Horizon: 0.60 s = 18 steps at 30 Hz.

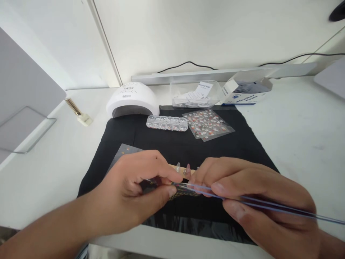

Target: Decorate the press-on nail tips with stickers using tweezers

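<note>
My left hand pinches a small dark sticker sheet over the near part of a black cloth mat. My right hand grips thin metallic tweezers, whose tips reach left onto the sheet between my two hands. Just beyond my fingers lies a wooden stick with clear false nail tips standing on it. Another sticker sheet pokes out from behind my left hand.
A white nail lamp stands at the mat's far left. A clear box of rhinestones and a flowered sticker sheet lie on the mat. Behind are a clear plastic container, an alcohol pad box and a cable.
</note>
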Each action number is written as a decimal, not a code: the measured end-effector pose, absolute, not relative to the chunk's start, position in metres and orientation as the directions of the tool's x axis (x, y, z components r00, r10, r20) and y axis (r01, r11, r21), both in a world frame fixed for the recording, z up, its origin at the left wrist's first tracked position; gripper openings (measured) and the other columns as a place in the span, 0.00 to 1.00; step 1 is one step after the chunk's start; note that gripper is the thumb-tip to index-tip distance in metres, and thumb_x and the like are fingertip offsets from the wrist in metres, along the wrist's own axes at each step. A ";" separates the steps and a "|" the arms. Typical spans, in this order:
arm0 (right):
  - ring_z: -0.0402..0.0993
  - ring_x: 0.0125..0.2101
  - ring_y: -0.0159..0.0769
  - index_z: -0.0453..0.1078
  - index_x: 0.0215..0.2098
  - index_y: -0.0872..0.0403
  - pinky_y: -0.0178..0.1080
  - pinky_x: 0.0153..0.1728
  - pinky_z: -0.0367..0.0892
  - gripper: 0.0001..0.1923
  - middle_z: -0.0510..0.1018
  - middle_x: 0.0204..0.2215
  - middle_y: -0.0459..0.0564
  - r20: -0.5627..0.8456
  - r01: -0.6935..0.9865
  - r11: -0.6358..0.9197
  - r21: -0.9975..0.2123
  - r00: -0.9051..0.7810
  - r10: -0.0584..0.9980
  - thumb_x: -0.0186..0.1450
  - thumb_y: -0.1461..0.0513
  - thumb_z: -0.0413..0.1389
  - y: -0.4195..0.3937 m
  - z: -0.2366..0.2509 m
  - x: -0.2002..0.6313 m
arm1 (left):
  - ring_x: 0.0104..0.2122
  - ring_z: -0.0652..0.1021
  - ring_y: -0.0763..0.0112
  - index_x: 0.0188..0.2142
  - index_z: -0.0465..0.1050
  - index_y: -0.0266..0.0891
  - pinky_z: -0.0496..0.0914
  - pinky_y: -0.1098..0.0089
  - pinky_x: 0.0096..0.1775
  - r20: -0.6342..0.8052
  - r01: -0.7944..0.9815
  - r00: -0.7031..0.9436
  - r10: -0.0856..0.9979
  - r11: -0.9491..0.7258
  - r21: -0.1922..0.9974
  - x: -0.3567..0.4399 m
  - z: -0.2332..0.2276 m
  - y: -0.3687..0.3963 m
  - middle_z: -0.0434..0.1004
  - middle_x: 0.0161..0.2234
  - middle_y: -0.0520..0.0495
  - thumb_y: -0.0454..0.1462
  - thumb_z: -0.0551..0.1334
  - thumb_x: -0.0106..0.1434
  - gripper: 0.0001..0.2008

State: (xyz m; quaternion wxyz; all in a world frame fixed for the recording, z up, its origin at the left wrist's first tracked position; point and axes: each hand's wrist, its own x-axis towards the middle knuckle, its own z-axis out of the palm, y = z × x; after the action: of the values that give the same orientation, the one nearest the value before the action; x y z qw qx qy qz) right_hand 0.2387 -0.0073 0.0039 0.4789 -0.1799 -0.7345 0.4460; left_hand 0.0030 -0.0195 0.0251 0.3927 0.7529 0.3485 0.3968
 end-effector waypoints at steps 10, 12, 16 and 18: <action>0.80 0.34 0.40 0.77 0.47 0.51 0.45 0.35 0.81 0.22 0.80 0.33 0.52 0.540 -0.117 0.571 -0.813 -0.518 0.663 0.62 0.76 0.55 -0.008 0.012 0.242 | 0.30 0.77 0.77 0.38 0.80 0.38 0.71 0.77 0.34 0.330 0.215 0.439 0.836 -0.455 0.864 0.003 0.024 -0.020 0.78 0.31 0.52 0.25 0.66 0.63 0.09; 0.80 0.34 0.40 0.77 0.48 0.50 0.44 0.34 0.81 0.23 0.80 0.33 0.52 0.548 -0.123 0.571 -0.811 -0.500 0.670 0.62 0.76 0.55 -0.009 0.012 0.241 | 0.30 0.76 0.78 0.38 0.80 0.38 0.70 0.78 0.33 0.330 0.217 0.442 0.834 -0.457 0.863 0.002 0.024 -0.019 0.78 0.31 0.52 0.25 0.66 0.63 0.09; 0.80 0.33 0.39 0.77 0.47 0.48 0.44 0.34 0.80 0.22 0.79 0.32 0.50 0.547 -0.098 0.579 -0.809 -0.484 0.683 0.62 0.75 0.55 -0.009 0.010 0.239 | 0.29 0.75 0.78 0.37 0.80 0.38 0.69 0.78 0.32 0.332 0.216 0.448 0.830 -0.460 0.861 0.002 0.025 -0.019 0.77 0.30 0.53 0.25 0.66 0.63 0.08; 0.80 0.32 0.39 0.77 0.46 0.48 0.43 0.34 0.80 0.21 0.79 0.32 0.50 0.541 -0.075 0.585 -0.808 -0.488 0.685 0.62 0.75 0.55 -0.009 0.010 0.239 | 0.30 0.75 0.78 0.37 0.79 0.38 0.69 0.78 0.32 0.331 0.216 0.453 0.828 -0.462 0.860 0.002 0.024 -0.019 0.77 0.30 0.53 0.25 0.66 0.63 0.09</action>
State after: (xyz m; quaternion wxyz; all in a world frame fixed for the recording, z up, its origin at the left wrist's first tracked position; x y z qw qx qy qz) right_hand 0.2395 -0.0089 0.0104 0.4644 -0.2010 -0.7594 0.4090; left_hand 0.0019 -0.0191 0.0240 0.3880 0.7588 0.3439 0.3942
